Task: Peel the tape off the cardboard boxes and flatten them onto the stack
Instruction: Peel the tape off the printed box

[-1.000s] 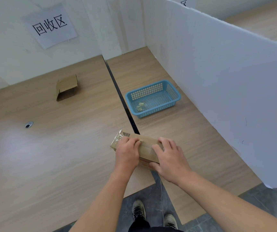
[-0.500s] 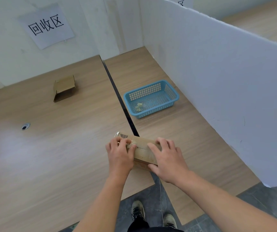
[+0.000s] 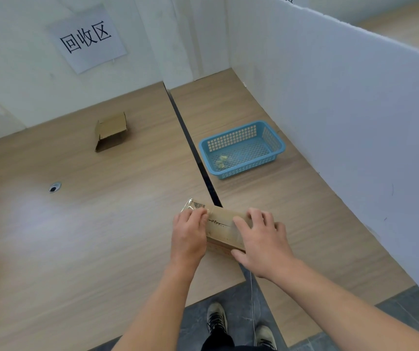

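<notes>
Pinches clear glossy tape [image 3: 190, 206] on small brown cardboard box [image 3: 224, 224] with left grip [image 3: 190, 234], pins box under flat, spread-fingered right grip [image 3: 261, 239]. Risks tape snapping short or box skidding off wooden worktop [image 3: 102, 236] if yanked.

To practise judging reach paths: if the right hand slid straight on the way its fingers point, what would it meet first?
The right hand rests on the cardboard box; past it, probably the near-left corner of the blue basket, though depth is unclear.
</notes>
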